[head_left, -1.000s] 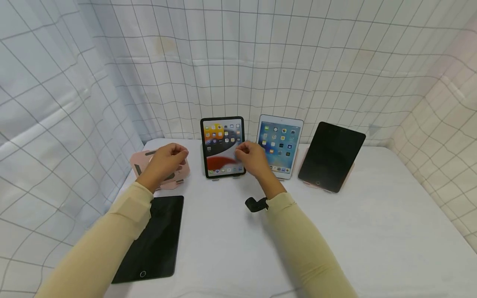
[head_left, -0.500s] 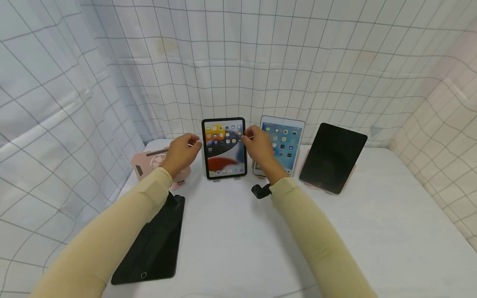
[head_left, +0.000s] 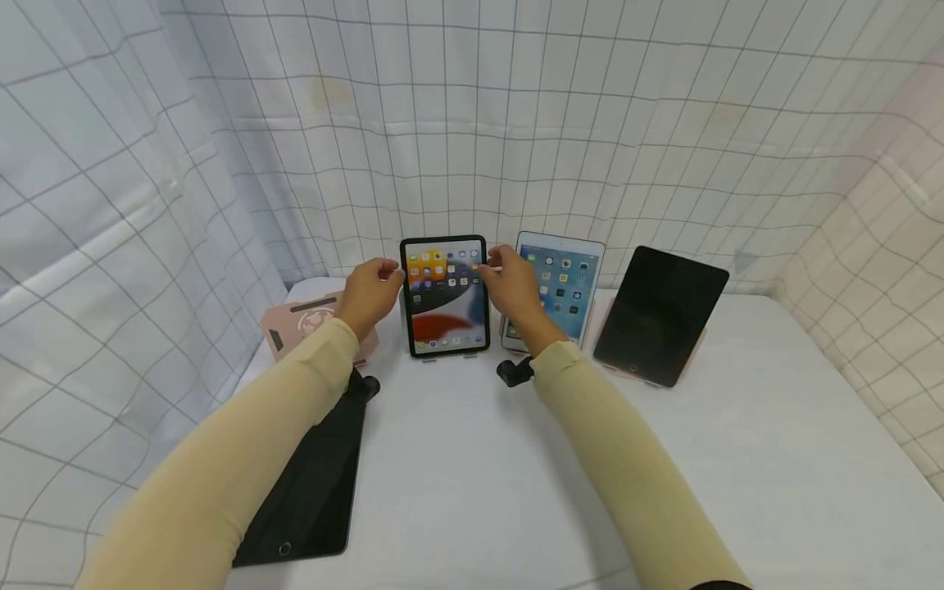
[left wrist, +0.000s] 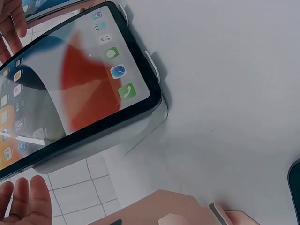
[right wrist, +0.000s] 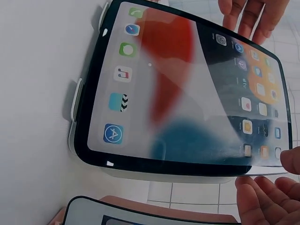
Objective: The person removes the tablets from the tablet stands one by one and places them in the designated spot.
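A black-edged tablet (head_left: 445, 295) stands upright on a small stand at the middle of the head view, leaning slightly back, screen lit with rows of app icons over an orange, red and dark wallpaper. A thin clear film (right wrist: 197, 108) lies over its screen, its edge jutting past the tablet's upper corner in the right wrist view.

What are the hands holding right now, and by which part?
A clear film over the lit tablet: right hand pinches its corner; left hand grip cannot be told.
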Action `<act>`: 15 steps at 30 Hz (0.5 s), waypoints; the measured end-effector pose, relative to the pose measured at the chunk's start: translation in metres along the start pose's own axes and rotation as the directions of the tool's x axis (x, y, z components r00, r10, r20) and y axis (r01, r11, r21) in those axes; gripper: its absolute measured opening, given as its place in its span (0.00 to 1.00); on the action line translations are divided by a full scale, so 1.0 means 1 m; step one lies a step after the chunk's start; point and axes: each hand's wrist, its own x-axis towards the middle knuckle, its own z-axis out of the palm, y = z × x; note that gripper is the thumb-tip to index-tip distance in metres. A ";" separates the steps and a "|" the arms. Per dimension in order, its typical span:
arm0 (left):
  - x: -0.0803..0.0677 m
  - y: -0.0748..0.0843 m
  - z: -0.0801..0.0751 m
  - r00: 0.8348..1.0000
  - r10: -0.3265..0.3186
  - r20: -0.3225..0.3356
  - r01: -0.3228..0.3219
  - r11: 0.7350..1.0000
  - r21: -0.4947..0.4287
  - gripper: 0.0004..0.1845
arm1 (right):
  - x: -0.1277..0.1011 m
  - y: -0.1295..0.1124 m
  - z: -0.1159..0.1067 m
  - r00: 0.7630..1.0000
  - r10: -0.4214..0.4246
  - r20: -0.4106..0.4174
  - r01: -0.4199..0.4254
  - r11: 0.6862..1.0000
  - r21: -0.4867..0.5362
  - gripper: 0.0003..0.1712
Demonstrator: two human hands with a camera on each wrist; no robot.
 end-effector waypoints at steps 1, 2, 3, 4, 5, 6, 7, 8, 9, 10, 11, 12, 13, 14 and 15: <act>0.000 0.001 0.001 1.000 0.000 0.006 0.000 1.000 -0.008 0.25 | 0.000 0.000 0.000 1.000 -0.001 -0.001 0.001 1.000 0.002 0.23; 0.000 0.001 0.001 1.000 0.002 0.012 -0.002 1.000 -0.014 0.25 | 0.001 0.001 0.000 1.000 -0.004 -0.003 0.004 1.000 0.004 0.23; 0.001 0.002 0.002 1.000 0.002 0.016 -0.001 1.000 -0.023 0.25 | 0.001 0.001 0.001 1.000 -0.005 -0.005 0.005 1.000 0.002 0.23; 0.001 0.002 0.003 1.000 0.002 0.020 -0.001 0.999 -0.032 0.25 | 0.002 0.001 0.001 1.000 -0.005 -0.006 0.005 1.000 0.002 0.23; 0.002 0.002 0.003 1.000 0.003 0.021 -0.002 0.999 -0.038 0.25 | 0.003 0.002 0.001 1.000 -0.004 -0.008 0.004 1.000 -0.001 0.24; 0.003 0.002 0.003 1.000 0.002 0.020 -0.001 0.999 -0.046 0.25 | 0.003 0.002 0.002 1.000 -0.004 -0.010 0.004 1.000 -0.004 0.24; 0.003 0.002 0.004 1.000 0.000 0.018 0.001 0.999 -0.053 0.25 | 0.003 0.002 0.002 1.000 -0.003 -0.012 0.003 1.000 -0.009 0.24; 0.004 0.002 0.005 1.000 -0.003 0.013 0.003 0.998 -0.058 0.25 | 0.004 0.003 0.002 1.000 -0.003 -0.014 0.003 1.000 -0.015 0.24; 0.005 0.001 0.005 1.000 -0.004 0.007 0.005 0.998 -0.065 0.25 | 0.004 0.003 0.002 1.000 -0.004 -0.017 0.004 1.000 -0.018 0.23; 0.006 0.001 0.006 1.000 -0.003 -0.001 0.003 0.998 -0.070 0.24 | 0.004 0.003 0.003 1.000 -0.008 -0.022 0.008 1.000 -0.020 0.23; 0.007 0.000 0.007 1.000 -0.002 -0.008 0.001 0.997 -0.075 0.24 | 0.004 0.004 0.003 1.000 -0.012 -0.027 0.012 1.000 -0.022 0.23; 0.007 0.000 0.008 1.000 -0.001 -0.016 0.000 0.997 -0.080 0.23 | 0.004 0.004 0.003 0.999 -0.018 -0.033 0.017 1.000 -0.023 0.22; 0.008 0.000 0.008 1.000 -0.001 -0.025 -0.001 0.997 -0.083 0.23 | 0.003 0.004 0.004 0.999 -0.023 -0.038 0.022 0.999 -0.026 0.22; 0.009 -0.001 0.009 0.999 0.001 -0.035 -0.004 0.996 -0.088 0.22 | 0.003 0.004 0.004 0.999 -0.028 -0.044 0.027 0.999 -0.027 0.21; 0.009 -0.001 0.009 0.999 0.004 -0.043 -0.008 0.996 -0.093 0.22 | 0.003 0.004 0.004 0.998 -0.035 -0.050 0.034 0.999 -0.026 0.21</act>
